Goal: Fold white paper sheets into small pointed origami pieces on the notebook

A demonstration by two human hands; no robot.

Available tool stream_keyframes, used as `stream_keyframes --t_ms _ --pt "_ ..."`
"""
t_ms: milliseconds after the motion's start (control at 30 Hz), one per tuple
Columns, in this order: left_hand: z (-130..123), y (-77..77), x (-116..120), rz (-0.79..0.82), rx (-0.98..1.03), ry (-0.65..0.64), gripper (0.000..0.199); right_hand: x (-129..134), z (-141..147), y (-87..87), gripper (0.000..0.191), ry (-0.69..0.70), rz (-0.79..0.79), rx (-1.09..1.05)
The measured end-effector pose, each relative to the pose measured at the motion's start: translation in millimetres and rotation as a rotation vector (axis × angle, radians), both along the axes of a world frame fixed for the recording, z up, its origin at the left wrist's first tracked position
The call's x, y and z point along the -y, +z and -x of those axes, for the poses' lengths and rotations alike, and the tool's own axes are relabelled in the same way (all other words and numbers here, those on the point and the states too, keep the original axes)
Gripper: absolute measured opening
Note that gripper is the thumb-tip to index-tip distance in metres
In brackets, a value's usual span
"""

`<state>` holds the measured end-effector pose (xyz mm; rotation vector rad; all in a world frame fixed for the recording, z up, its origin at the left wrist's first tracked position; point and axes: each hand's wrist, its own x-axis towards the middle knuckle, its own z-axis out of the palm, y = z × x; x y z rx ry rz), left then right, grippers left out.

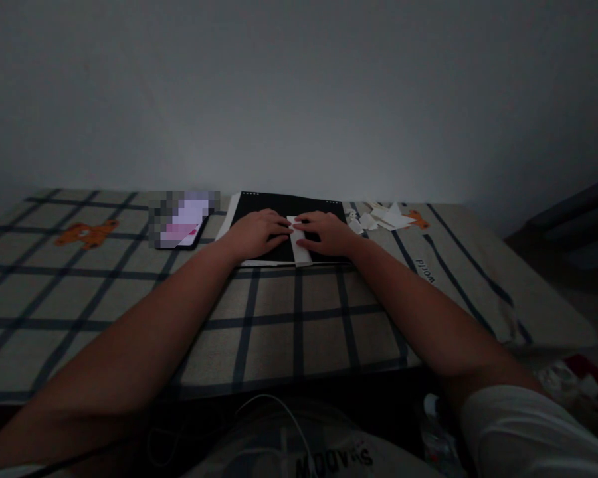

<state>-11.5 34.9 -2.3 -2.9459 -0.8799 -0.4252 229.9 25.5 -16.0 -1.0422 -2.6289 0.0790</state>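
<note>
A narrow folded strip of white paper (pixel 301 255) lies upright in view on a black pad or notebook cover (pixel 279 199). My left hand (pixel 260 234) rests flat on the black cover, its fingertips touching the strip's left edge. From the other side, my right hand (pixel 329 232) lays its spread fingers on the strip's upper part. Neither hand is wrapped round the paper; both press from above. White sheets show under the cover's left edge.
Folded white paper pieces (pixel 391 218) lie right of the cover. A phone (pixel 182 222) with a lit screen is at left. A checked tablecloth (pixel 279 318) covers the table, against a grey wall (pixel 299 99). A plastic bottle (pixel 436 431) stands below the front edge.
</note>
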Motion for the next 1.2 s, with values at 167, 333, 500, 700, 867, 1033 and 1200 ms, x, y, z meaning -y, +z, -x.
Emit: stream_keyframes --t_ms 167,333,500,700,867,1033,1200 --pt "0.1 1.7 0.1 -0.003 -0.022 0.021 0.033 -0.3 2.6 -0.7 0.047 -0.021 -0.004 0.011" --pt "-1.0 1.4 0.9 -0.023 -0.051 0.043 0.035 -2.1 3.2 -1.6 0.049 -0.042 -0.010 0.022" --pt "-1.5 0.8 1.2 -0.023 -0.060 0.032 0.036 -3.0 1.1 -2.8 0.049 -0.038 -0.017 0.016" --pt "-1.9 1.8 1.4 -0.027 -0.096 0.042 0.035 -2.6 0.6 -2.3 0.049 -0.043 -0.013 0.024" --pt "-2.2 1.2 2.2 -0.024 -0.101 0.060 0.038 -3.1 0.7 -2.5 0.048 -0.042 -0.019 0.025" --pt "-3.2 2.6 3.9 -0.036 -0.126 0.076 0.038 -4.4 0.6 -3.7 0.049 -0.039 -0.023 0.032" --pt "-3.7 2.5 3.7 -0.049 -0.146 0.070 0.039 -5.4 -0.1 -4.6 0.049 -0.028 -0.026 0.021"
